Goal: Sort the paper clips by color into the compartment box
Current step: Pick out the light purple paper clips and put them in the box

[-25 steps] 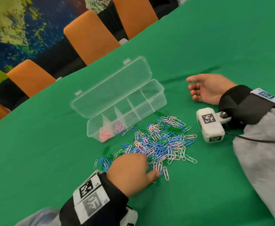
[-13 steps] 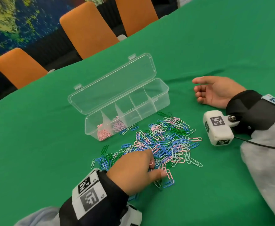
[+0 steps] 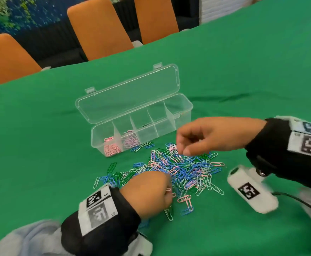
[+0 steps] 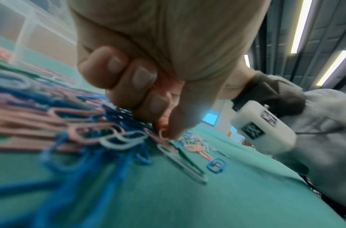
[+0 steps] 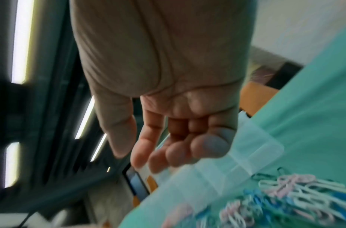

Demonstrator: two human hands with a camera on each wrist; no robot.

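Observation:
A mixed pile of paper clips (image 3: 180, 169), blue, pink, green and white, lies on the green table (image 3: 243, 71). Behind it stands the clear compartment box (image 3: 183, 115), lid open, with pink clips (image 3: 111, 146) in its two leftmost compartments. My left hand (image 3: 169, 193) sits at the pile's near edge, fingers curled, pinching pink clips (image 4: 164, 132) between thumb and fingers. My right hand (image 3: 183, 148) hovers over the pile's far side, just in front of the box. Its fingers (image 5: 148, 154) hang loosely curled with nothing in them.
Orange chairs (image 3: 99, 28) line the table's far edge. The white wrist camera (image 3: 250, 189) under my right wrist hangs close to the pile's right side. A few stray clips (image 3: 186, 202) lie near my left hand. Bare green cloth surrounds the box and pile.
My right hand has left its palm-up rest on the table at the right and come over the far side of the pile. My left hand stays at the near edge, now pinching pink clips.

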